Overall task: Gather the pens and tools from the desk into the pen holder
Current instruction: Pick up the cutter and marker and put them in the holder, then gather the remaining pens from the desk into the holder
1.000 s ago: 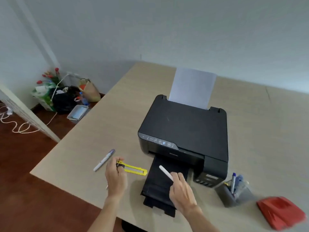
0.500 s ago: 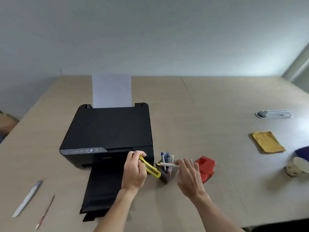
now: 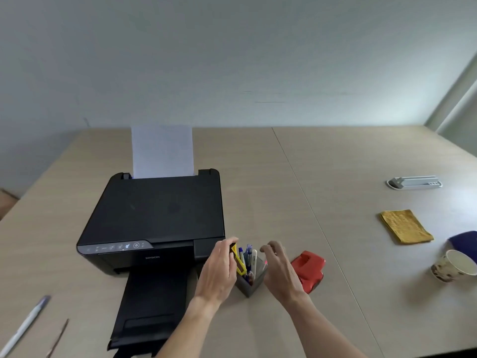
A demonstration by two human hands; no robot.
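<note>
A grey pen holder point(image 3: 248, 285) stands on the desk just right of the printer, with blue pens point(image 3: 244, 255) and a white pen point(image 3: 254, 262) upright in it. My left hand point(image 3: 219, 271) holds the top of a yellow utility knife point(image 3: 238, 260), whose lower end is inside the holder. My right hand point(image 3: 281, 270) hovers at the holder's right side, fingers apart, holding nothing. Far left near the desk's front edge lie a white pen with a blue cap point(image 3: 24, 325) and a thin brown stick-like tool point(image 3: 58, 338).
A black printer point(image 3: 154, 218) with paper in its feed and an extended front tray fills the left centre. A red hole punch point(image 3: 308, 270) sits right of the holder. Farther right are a yellow cloth point(image 3: 405, 226), a paper cup point(image 3: 454, 268), a dark blue object and a grey cable box point(image 3: 414, 182).
The white pen left my right hand and now stands in the holder; that hand opened. My left hand brought the yellow knife over and lowered its end into the holder.
</note>
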